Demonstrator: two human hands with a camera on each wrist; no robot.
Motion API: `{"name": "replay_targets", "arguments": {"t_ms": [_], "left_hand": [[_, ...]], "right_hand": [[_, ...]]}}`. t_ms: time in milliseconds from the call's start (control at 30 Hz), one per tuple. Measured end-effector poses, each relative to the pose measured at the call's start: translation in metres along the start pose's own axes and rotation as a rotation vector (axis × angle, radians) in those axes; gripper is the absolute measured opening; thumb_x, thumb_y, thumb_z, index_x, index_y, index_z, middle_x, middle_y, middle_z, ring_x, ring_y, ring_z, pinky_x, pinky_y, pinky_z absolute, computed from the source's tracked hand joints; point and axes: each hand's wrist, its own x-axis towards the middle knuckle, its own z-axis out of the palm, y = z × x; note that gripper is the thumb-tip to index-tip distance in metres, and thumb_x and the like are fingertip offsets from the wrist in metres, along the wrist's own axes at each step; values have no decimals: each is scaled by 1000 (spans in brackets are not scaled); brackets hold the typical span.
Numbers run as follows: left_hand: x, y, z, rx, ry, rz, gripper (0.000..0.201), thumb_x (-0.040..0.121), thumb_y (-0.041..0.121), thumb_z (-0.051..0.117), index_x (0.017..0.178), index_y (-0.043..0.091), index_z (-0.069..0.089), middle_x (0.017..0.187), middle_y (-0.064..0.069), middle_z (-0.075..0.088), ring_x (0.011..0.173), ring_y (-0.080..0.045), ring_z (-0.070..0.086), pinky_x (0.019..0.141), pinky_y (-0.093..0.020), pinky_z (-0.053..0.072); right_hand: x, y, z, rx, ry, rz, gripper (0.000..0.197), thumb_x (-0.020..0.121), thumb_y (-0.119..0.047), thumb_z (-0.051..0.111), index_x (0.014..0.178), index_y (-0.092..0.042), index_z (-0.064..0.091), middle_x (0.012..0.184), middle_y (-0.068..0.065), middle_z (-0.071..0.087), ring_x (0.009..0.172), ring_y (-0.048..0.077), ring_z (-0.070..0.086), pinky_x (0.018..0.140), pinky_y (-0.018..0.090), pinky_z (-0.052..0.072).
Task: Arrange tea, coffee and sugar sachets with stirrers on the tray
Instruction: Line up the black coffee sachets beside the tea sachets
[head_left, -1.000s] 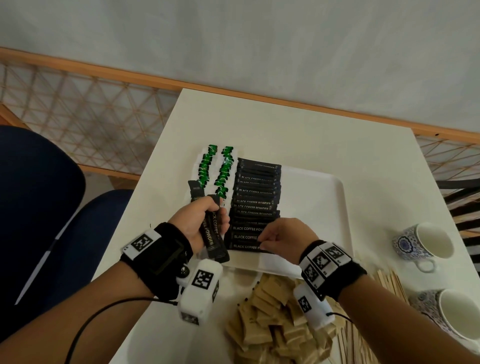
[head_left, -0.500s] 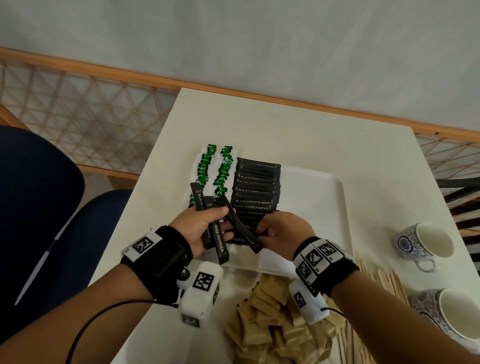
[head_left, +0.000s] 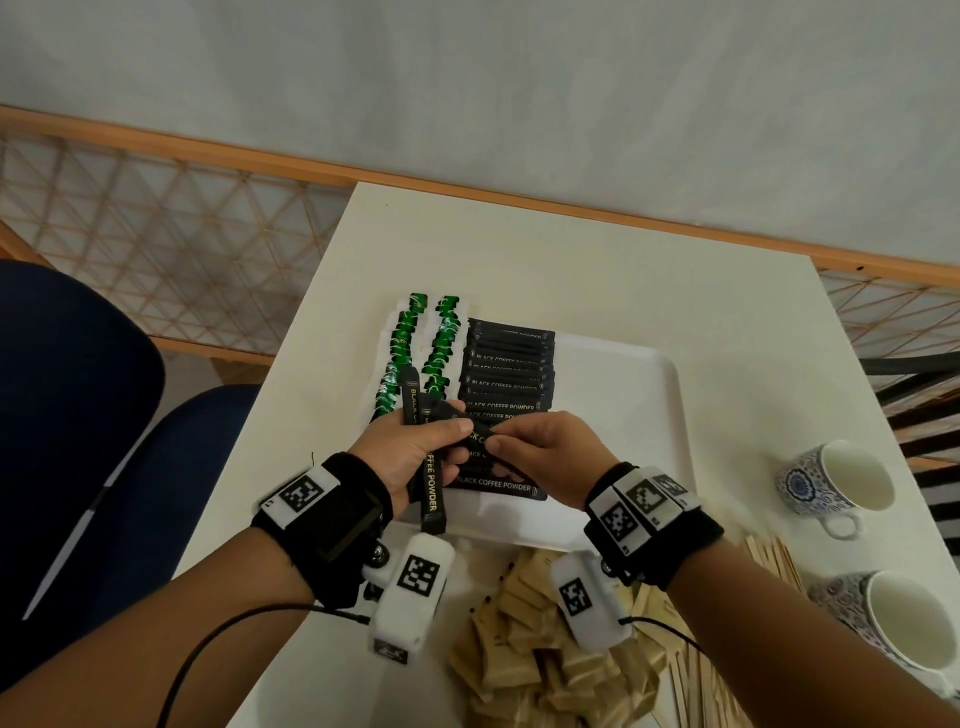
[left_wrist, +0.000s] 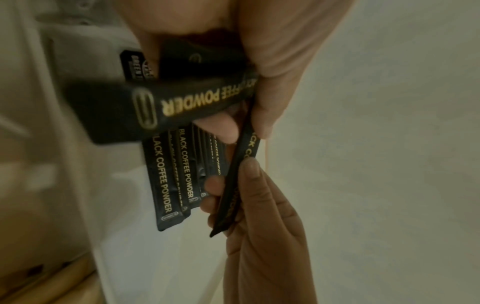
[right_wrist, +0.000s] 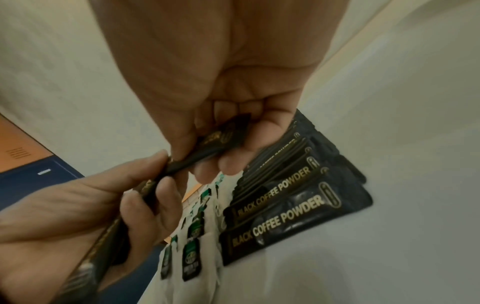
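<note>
Both hands meet above the tray's near edge. The left hand (head_left: 415, 447) grips a bunch of coffee sachets (head_left: 430, 488). The right hand (head_left: 545, 457) pinches one black sachet (left_wrist: 233, 195) between thumb and fingers.

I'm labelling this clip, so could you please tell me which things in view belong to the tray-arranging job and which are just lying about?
Job:
- tray
- green tea sachets
- row of black coffee sachets
- coffee sachet that both the left hand and the right hand pinch
- brown sugar sachets
- wooden stirrers

Lying about:
- two cups
- blue chairs

black gold-lettered coffee sachets (head_left: 506, 384), white tray (head_left: 623, 395)
</note>
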Motion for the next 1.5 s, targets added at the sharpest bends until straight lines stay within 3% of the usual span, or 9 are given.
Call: {"name": "replay_targets", "arguments": {"t_ms": [200,333,533,667,800,967,1233,1400,1500], "left_hand": [[0,-2,-2,28,42,44,13,84,15,70,97,13,68,61,1,62,50,-10,55,39,-19,42],[-1,8,-6,-83,70,-14,15,91,21,61,99,9,63,78,-6,63,55,-14,57,43,-23,47],[-4,20,-15,-247,84,-37,13,97,14,44,96,8,56,79,-12,62,64,-27,63,48,-33,55],[-2,19,-15,-228,34,0,17,97,19,52,101,9,64,72,-5,57,71,-22,62,58,-33,59],[1,17,-17,-109,25,63,26,85,29,65,106,13,67,65,1,54,66,-16,60,52,-27,51],[4,11,-21,59,84,83,28,73,35,75,89,13,67,65,0,57,51,-12,46,38,-19,37],[2,0,-21,46,84,68,8,83,7,69,89,11,70,65,-1,60,51,-11,51,42,-18,43],[4,-1,-22,67,90,61,15,83,4,69,95,11,71,72,-5,64,56,-13,52,45,-19,46],[3,-1,-19,83,79,77,16,81,4,71,95,11,71,71,-4,66,52,-12,53,47,-20,47]], "right_hand": [[3,0,-6,-118,48,-12,11,87,-35,64,79,-42,66,82,2,70,71,21,66,65,31,56],[-1,11,-9,-254,35,22,13,88,-29,64,98,-30,73,80,-14,62,71,10,64,65,12,47],[-9,26,5,-393,-46,133,11,84,-38,65,93,-39,70,88,-19,65,83,2,59,76,18,44],[-5,27,13,-460,-27,60,14,86,-35,62,94,-34,73,94,-15,60,88,6,56,75,19,41],[-3,21,15,-532,-16,-15,15,87,-34,61,96,-31,73,82,-20,49,82,3,48,72,19,38],[-2,12,16,-587,-29,-48,15,89,-32,59,96,-28,71,83,-18,51,85,9,54,75,25,47],[1,17,14,-568,4,-42,18,88,-30,60,102,-25,69,86,-10,57,81,9,50,73,24,44],[0,22,9,-317,148,-52,26,96,-18,48,111,-24,68,88,-11,60,65,-4,48,62,10,37],[-1,21,7,-156,212,-8,28,98,-18,45,115,-25,66,92,-10,63,71,-4,53,64,11,41]]}}
